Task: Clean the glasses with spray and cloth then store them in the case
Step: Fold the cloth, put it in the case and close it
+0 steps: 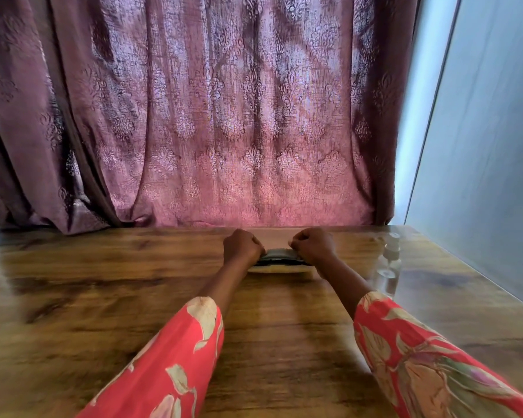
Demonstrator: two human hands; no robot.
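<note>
Both hands sit close together just below the middle of the frame, at the far edge of the table. The left hand (242, 246) has its fingers curled into a fist, and so does the right hand (314, 245); each one is clamped down on an end of the case (280, 261), left end and right end. You only see knuckles and the backs of the hands, so I can't tell exactly how the fingertips are pinching.

The case lies flat between and a bit under the two fists, right in the gap between them. It looks like a dark band with a greyish bit on top and a paler rim below, kinda blurry. Can't tell if the glasses or cloth are inside, and whether the lid is fully down is hard to call.

Going outward: bare forearms run back toward the lower frame into red floral sleeves (169, 366). Just right of the right wrist stands a clear spray bottle (390, 262), upright, near the case but not touching it.

Everything's on a glossy wooden table (103, 282). Behind it a purple patterned curtain (224, 116) fills the upper frame, with a pale wall (480, 146) along the right.
</note>
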